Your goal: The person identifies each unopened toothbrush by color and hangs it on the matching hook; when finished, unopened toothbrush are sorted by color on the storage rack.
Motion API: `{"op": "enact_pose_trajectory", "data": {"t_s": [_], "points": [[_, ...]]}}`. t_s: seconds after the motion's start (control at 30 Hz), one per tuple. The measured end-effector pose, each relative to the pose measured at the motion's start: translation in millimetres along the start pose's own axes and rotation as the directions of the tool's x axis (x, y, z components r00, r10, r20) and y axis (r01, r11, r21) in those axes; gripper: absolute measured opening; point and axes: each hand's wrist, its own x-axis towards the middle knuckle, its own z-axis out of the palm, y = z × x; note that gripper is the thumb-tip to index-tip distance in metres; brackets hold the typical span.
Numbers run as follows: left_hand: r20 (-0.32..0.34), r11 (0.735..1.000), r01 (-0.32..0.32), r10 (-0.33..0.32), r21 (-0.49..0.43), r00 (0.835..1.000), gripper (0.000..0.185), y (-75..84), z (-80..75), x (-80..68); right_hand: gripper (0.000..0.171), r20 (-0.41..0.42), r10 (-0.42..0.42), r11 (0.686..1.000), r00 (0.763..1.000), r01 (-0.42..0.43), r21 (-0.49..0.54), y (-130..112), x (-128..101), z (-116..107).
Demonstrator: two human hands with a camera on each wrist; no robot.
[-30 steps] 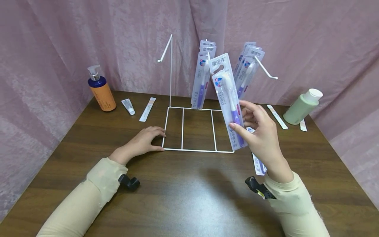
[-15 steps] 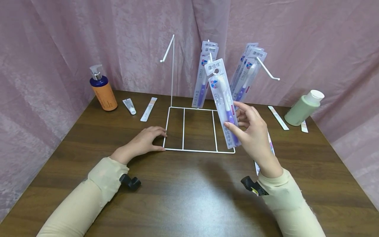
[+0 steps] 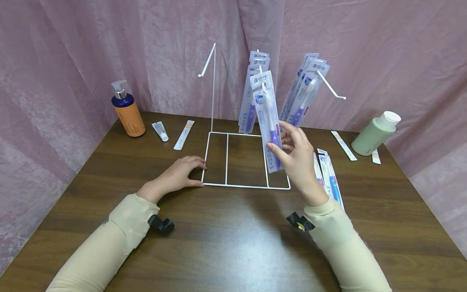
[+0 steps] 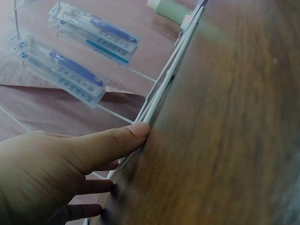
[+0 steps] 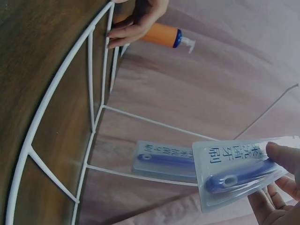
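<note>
Pinching a packaged toothbrush point(image 3: 267, 121) upright by its lower end, the right hand point(image 3: 297, 156) brings its hang hole against the middle hook. Fingers relaxed and holding nothing, the left hand point(image 3: 178, 174) presses the wire rack point(image 3: 233, 185) base onto the bench point(image 3: 233, 243), steadying it.

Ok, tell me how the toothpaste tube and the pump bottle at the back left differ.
The toothpaste tube lies flat on the table; the pump bottle stands upright. The tube is small and white; the bottle is far larger, orange with a blue shoulder and silver pump. Neither hand touches either.

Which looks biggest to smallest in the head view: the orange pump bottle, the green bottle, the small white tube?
1. Orange pump bottle, largest.
2. Green bottle, somewhat smaller; both stand about equally far back, so this ranking seems fair.
3. White tube, clearly smallest.
</note>
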Motion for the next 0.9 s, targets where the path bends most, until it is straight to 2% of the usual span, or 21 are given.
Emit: {"op": "enact_pose_trajectory", "data": {"t_s": [0.17, 0.43, 0.67, 0.9], "points": [[0.007, 1.000, 0.014, -0.014, -0.009, 1.000, 0.049, 0.3, -0.4, 0.0, 0.056, -0.022, 0.022, 0.999, 1.000, -0.022, 0.024, 4.3, 6.5, 8.9], [-0.006, 1.000, -0.006, 0.006, 0.000, 1.000, 0.047, 0.1, -0.2, -0.6, 0.056, -0.033, 0.050, 0.998, 0.998, -0.048, 0.043, 13.1, 16.4, 20.0], [-0.012, 1.000, -0.011, 0.011, 0.002, 1.000, 0.047, -0.2, 0.8, -0.6, 0.058, -0.063, 0.041, 0.999, 0.997, -0.040, 0.020, 17.5, 23.0, 27.9], [-0.020, 1.000, -0.019, 0.020, 0.002, 1.000, 0.047, 0.3, 0.5, -0.3, 0.057, -0.078, 0.079, 0.997, 0.994, -0.077, 0.029, 18.6, 30.3, 36.1]]}}
